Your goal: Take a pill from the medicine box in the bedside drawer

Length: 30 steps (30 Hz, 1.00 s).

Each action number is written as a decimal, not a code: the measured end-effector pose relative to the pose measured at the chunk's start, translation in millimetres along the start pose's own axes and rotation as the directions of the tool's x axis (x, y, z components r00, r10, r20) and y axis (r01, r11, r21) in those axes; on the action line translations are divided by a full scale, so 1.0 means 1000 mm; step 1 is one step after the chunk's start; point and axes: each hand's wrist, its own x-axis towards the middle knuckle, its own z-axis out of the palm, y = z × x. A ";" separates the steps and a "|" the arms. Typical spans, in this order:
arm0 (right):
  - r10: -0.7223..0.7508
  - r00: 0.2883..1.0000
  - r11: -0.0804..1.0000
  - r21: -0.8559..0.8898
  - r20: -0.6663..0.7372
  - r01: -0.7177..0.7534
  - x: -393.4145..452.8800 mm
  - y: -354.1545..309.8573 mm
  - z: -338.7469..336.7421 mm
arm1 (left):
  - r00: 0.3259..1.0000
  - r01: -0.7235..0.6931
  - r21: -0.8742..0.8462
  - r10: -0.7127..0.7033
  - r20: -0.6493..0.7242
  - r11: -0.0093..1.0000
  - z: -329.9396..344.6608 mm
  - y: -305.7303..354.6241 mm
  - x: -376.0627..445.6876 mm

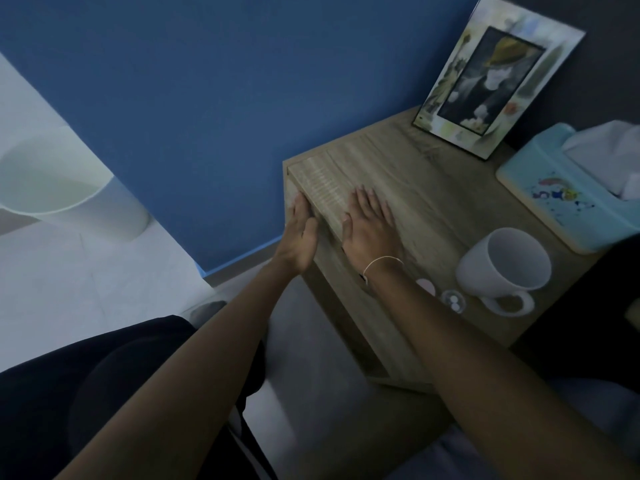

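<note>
Forearms reach over dark-trousered knees to the wooden bedside table (433, 202). Left hand (299, 233) presses flat on the drawer front (292, 199) at the top edge, grip released; right hand (370, 225) lies flat on the surface, grip released. Small clear pill container (454, 300) with white pills sits beside the white mug (505, 268), near the front edge. Drawer looks closed.

We look down on a wooden bedside table (433, 202) set against a blue wall (225, 98). Our left hand (301, 233) presses flat against the table's front face at its top edge, fingers straight. Our right hand (370, 226) lies palm down on the tabletop, fingers spread, a thin white bracelet (381, 263) at the wrist. Near the right forearm sit a small clear pill case (453, 301) holding white pills and a white mug (505, 268). A picture frame (498, 77) leans at the back, beside a light blue tissue box (568, 188). A white bin (69, 192) stands on the floor.
</note>
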 end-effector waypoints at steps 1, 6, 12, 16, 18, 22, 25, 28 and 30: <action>0.000 1.000 1.000 0.001 -0.003 0.000 0.000 0.000 0.000 | 1.000 0.010 -0.015 -0.010 -0.001 1.000 0.000 0.000 0.002; -0.003 1.000 1.000 -0.004 -0.003 0.003 0.000 0.000 0.001 | 0.993 0.099 -0.119 -0.106 -0.052 0.988 0.001 0.002 0.004; -0.002 1.000 1.000 -0.010 -0.003 0.002 0.000 0.000 0.000 | 0.999 0.026 -0.096 -0.029 -0.033 0.995 0.003 -0.001 0.003; 0.003 1.000 1.000 -0.004 -0.001 -0.003 0.000 0.000 0.001 | 0.994 -0.091 0.059 0.095 -0.063 0.994 0.006 -0.007 0.003; -0.002 1.000 1.000 -0.004 -0.004 0.002 0.000 -0.001 -0.001 | 0.979 -0.158 0.146 0.174 -0.104 0.977 0.006 -0.010 0.003; -0.009 1.000 1.000 -0.008 -0.014 0.009 0.001 0.000 0.001 | 0.956 -0.222 0.323 0.271 -0.116 0.920 -0.002 -0.017 0.005; -0.009 1.000 1.000 -0.004 -0.022 0.009 0.002 0.002 0.002 | 0.971 -0.197 0.399 0.235 -0.048 0.896 -0.011 -0.018 0.002; -0.024 0.999 0.999 0.020 -0.039 0.025 -0.001 -0.003 0.001 | 0.980 -0.174 0.452 0.198 -0.006 0.875 -0.026 -0.006 -0.008; 0.002 1.000 0.999 0.032 -0.007 -0.002 0.000 -0.004 -0.007 | 0.979 -0.169 0.473 0.203 -0.021 0.865 -0.037 0.002 -0.021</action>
